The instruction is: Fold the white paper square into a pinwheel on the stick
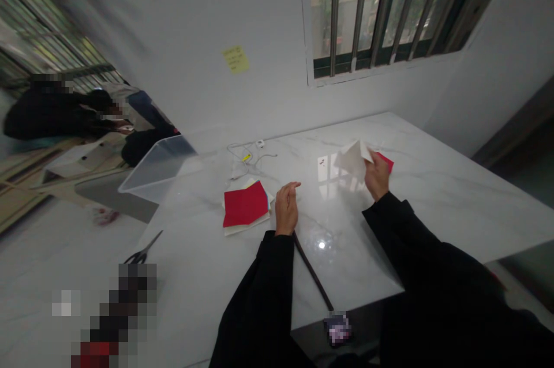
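My right hand (378, 176) grips a sheet of folded white paper (355, 159), raised a little over the white marble-patterned table (441, 195). A piece of red paper (385, 161) shows just behind that hand; whether it is held or lies on the table I cannot make out. My left hand (287, 206) holds nothing, its fingers stretched out above the tabletop. Close to its left lies a small stack of papers with a red sheet (246, 205) on top and white edges beneath. A dark strap (314, 273) runs from near my left wrist to the front edge.
Thin cables (246, 158) lie near the wall. A clear plastic bin (151, 166) stands at the left, with a person in dark clothing (52, 111) beyond. Scissors (141, 254) are at lower left, partly pixelated. A yellow note (236, 59) hangs beside the barred window (381, 10).
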Available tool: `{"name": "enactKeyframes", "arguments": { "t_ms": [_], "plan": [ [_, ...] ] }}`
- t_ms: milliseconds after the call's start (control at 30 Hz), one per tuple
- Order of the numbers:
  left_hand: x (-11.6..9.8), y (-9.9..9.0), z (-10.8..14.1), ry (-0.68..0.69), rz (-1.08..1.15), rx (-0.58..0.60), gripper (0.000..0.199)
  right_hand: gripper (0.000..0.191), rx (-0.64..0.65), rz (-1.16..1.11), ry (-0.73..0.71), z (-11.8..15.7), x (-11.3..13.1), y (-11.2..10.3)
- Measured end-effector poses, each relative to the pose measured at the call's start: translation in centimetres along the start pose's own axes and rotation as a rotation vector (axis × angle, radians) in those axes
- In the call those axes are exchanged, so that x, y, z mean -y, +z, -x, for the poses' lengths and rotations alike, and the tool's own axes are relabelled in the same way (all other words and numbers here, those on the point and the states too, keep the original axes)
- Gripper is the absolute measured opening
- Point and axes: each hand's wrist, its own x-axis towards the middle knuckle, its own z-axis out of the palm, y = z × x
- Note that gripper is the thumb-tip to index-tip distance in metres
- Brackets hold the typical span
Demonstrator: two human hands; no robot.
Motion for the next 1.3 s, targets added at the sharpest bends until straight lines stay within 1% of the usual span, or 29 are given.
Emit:
{"name": "enactKeyframes", "arguments": {
  "t_ms": [33,67,100,133,167,200,267,300,333,367,400,467,533,567,600,633,700,767,833,900,933,1000,1067,1133,1167,1233,1300],
  "plan": [
    [0.0,0.0,0.0,0.005,-0.005,-0.01,0.042,0.057,-0.125,0.153,-0.153,-1.1,-0.3,-1.2],
    [-0.1,0.0,0.0,0.012,-0.011,-0.012,0.043,0.063,-0.16,0.297,-0.28,-2.1,-0.6,-2.3],
    [-0.1,0.1,0.0,0.019,-0.015,-0.007,0.043,0.067,-0.144,0.431,-0.366,-2.7,-1.0,-3.1],
    [-0.1,0.1,0.1,0.025,-0.017,0.001,0.043,0.07,-0.069,0.555,-0.41,-3.1,-1.6,-3.7],
    [-0.1,0.2,0.1,0.03,-0.019,0.011,0.043,0.07,0.055,0.672,-0.412,-3.2,-2.2,-4.0],
    [-0.2,0.4,0.1,0.033,-0.023,0.022,0.043,0.069,0.214,0.784,-0.378,-3.0,-3.0,-4.0],
    [-0.3,0.6,0.2,0.034,-0.041,0.039,0.042,0.067,0.539,0.959,-0.242,-2.1,-4.7,-3.4],
    [-0.3,0.7,0.3,0.037,-0.053,0.044,0.042,0.069,0.655,1.008,-0.184,-1.6,-5.5,-3.1],
    [-0.3,0.7,0.3,0.043,-0.065,0.045,0.042,0.074,0.716,1.031,-0.151,-1.1,-6.3,-2.9],
    [-0.4,0.7,0.4,0.054,-0.077,0.043,0.041,0.078,0.736,1.033,-0.136,-0.8,-6.8,-2.7],
    [-0.4,0.7,0.5,0.067,-0.089,0.037,0.041,0.082,0.715,1.021,-0.137,-0.6,-7.2,-2.6],
    [-0.6,0.6,0.7,0.102,-0.116,0.015,0.039,0.082,0.58,0.975,-0.167,-0.4,-7.3,-2.5],
    [-0.8,0.5,0.8,0.135,-0.144,-0.017,0.036,0.072,0.413,0.896,-0.256,0.0,-6.7,-2.2],
    [-1.0,0.4,0.9,0.153,-0.157,-0.032,0.035,0.064,0.352,0.835,-0.327,0.4,-6.1,-1.8],
    [-1.2,0.3,1.1,0.169,-0.168,-0.045,0.033,0.054,0.32,0.76,-0.409,0.9,-5.4,-1.2],
    [-1.5,0.2,1.3,0.183,-0.181,-0.055,0.031,0.045,0.323,0.674,-0.491,1.7,-4.6,-0.4],
    [-2.3,-0.2,2.1,0.198,-0.205,-0.08,0.027,0.033,0.388,0.506,-0.607,3.7,-2.9,1.6],
    [-3.3,-1.0,3.4,0.203,-0.22,-0.1,0.024,0.028,0.496,0.384,-0.646,5.8,-1.3,3.6],
    [-4.4,-2.3,5.6,0.208,-0.24,-0.091,0.023,0.025,0.594,0.318,-0.637,7.5,-0.2,5.1],
    [-5.2,-4.4,8.6,0.187,-0.283,-0.109,0.018,0.022,0.663,0.294,-0.604,8.4,0.3,5.8],
    [-5.5,-5.8,10.4,0.173,-0.312,-0.115,0.017,0.022,0.681,0.291,-0.582,8.6,0.4,5.9],
    [-5.6,-9.1,14.0,0.151,-0.384,-0.153,0.019,0.021,0.694,0.288,-0.537,8.6,0.4,5.8],
    [-5.4,-13.3,17.4,0.114,-0.493,-0.189,0.024,0.022,0.704,0.291,-0.504,8.4,0.2,5.7],
    [-5.1,-18.3,20.2,0.062,-0.626,-0.27,0.02,0.023,0.725,0.302,-0.492,8.4,0.0,5.6],
    [-4.9,-20.9,21.3,0.014,-0.699,-0.31,0.017,0.022,0.733,0.309,-0.49,8.4,-0.1,5.6],
    [-4.7,-25.9,23.0,-0.158,-0.843,-0.389,0.025,0.022,0.738,0.319,-0.489,8.4,-0.2,5.7],
    [-4.5,-30.1,24.0,-0.358,-0.889,-0.388,0.038,0.021,0.738,0.32,-0.487,8.5,-0.2,5.7]
  ]
}}
